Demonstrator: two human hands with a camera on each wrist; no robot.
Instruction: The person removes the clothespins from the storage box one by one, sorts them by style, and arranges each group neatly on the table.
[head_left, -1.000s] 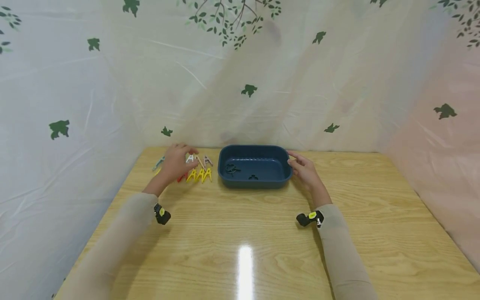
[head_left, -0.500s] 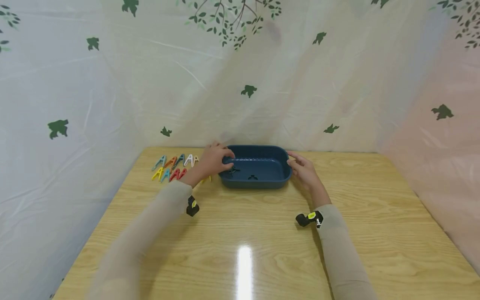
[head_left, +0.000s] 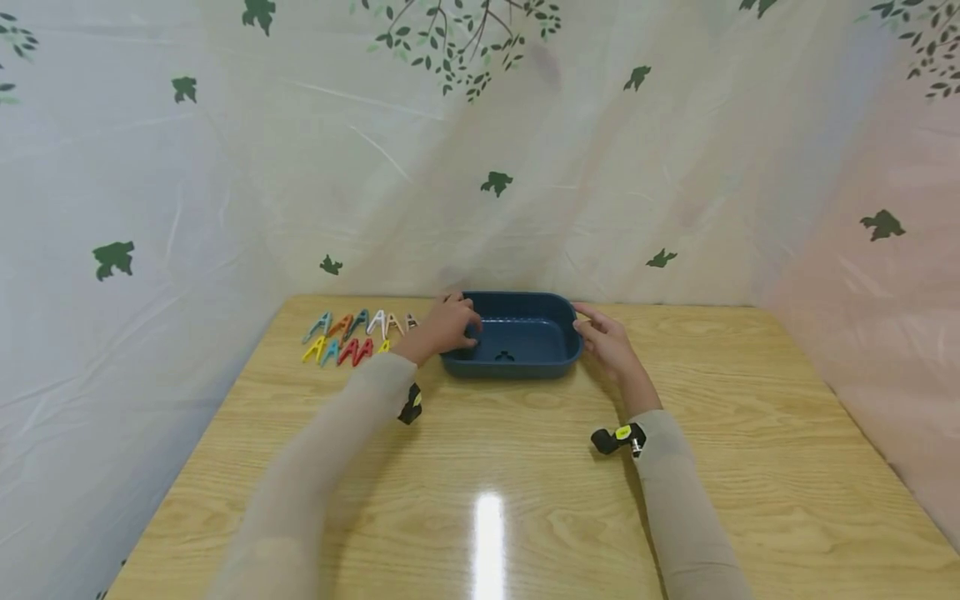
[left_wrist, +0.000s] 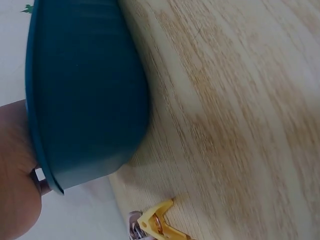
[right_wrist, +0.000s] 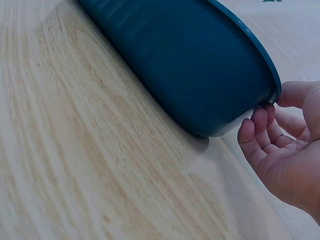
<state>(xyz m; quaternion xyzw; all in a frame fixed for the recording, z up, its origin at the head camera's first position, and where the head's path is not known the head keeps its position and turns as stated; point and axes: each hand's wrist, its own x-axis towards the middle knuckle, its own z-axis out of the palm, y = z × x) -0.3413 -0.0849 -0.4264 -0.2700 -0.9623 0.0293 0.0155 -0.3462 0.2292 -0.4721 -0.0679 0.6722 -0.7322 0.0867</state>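
A dark blue plastic tub (head_left: 525,368) stands at the back of the table. My right hand (head_left: 609,342) pinches its right-end rim between thumb and fingers, as the right wrist view also shows. My left hand (head_left: 448,325) reaches over the left end, its thumb and index finger curved down inside. Behind the tub wall its fingertips are hidden in the left wrist view, and I cannot tell whether they hold anything. A small dark shape (head_left: 505,356) shows on the tub's floor. Left of the tub, spring clothes pegs lie in two rows, among them a red peg (head_left: 348,352) and a white peg (head_left: 377,322).
The pale wooden table (head_left: 540,467) extends toward me and to both sides. A leaf-printed cloth (head_left: 570,208) hangs right behind the tub. In the left wrist view a yellow peg (left_wrist: 159,222) lies close to the tub's left end.
My left hand has moved right, from above the pegs to inside the tub's left end. The dark openwork piece seen there earlier is now hidden behind it. My right hand stays at the rim.
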